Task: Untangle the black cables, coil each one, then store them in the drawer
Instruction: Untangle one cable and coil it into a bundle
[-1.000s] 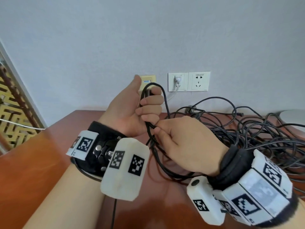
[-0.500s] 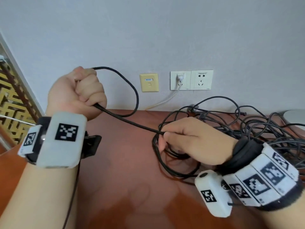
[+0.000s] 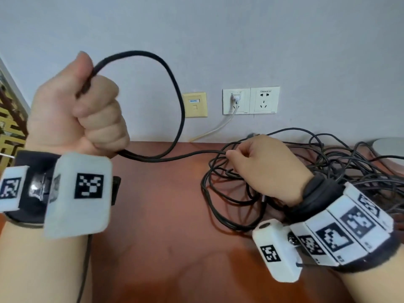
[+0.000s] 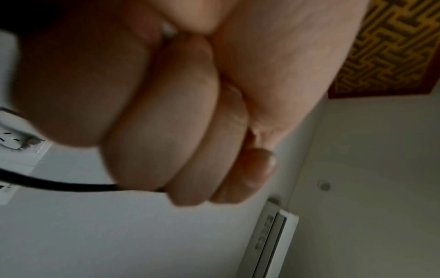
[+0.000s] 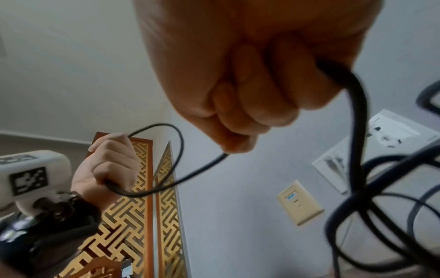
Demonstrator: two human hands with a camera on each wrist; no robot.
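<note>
My left hand [image 3: 87, 114] is raised at the left in a fist round a black cable [image 3: 179, 110], which loops out of the top of the fist and back in at the bottom. From the fist the cable runs right to my right hand [image 3: 258, 165], which pinches it low over the table. Behind and under that hand lies a tangled heap of black cables [image 3: 328, 162]. The left wrist view shows the curled fingers [image 4: 166, 116] with the cable [image 4: 59, 185] leaving them. The right wrist view shows the right fingers [image 5: 250, 97] curled round the cable [image 5: 357, 112].
The reddish-brown wooden table [image 3: 164, 226] stands against a grey wall. White wall sockets [image 3: 251, 100] hold a white plug and cord, next to a yellow wall plate [image 3: 194, 104]. A gold lattice screen [image 3: 8, 119] stands at the left. A pale round object [image 3: 389, 147] sits far right.
My left hand has pulled away from my right hand, up and to the left, drawing a length of cable out of the heap with one loop. The right hand has stayed near the heap.
</note>
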